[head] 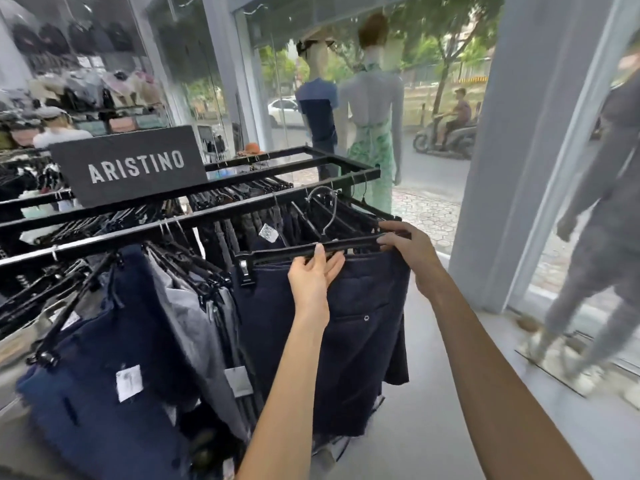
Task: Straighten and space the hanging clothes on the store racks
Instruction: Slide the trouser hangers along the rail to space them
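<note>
A black metal rack (221, 216) carries many dark trousers and shorts on black clip hangers. At its right end hangs a pair of navy shorts (360, 323) on a black clip hanger (277, 252) with a silver hook. My left hand (313, 275) grips the middle of that hanger bar, thumb over the top. My right hand (412, 251) pinches the hanger's right end at the waistband. More navy and grey garments (104, 341) hang crowded and slanted to the left.
A dark sign reading ARISTINO (131, 168) stands on the rack top. Two mannequins (370, 109) stand behind the rack at the shop window. A grey pillar (519, 150) rises on the right, a third mannequin (595, 237) beside it. Grey floor lies below my arms.
</note>
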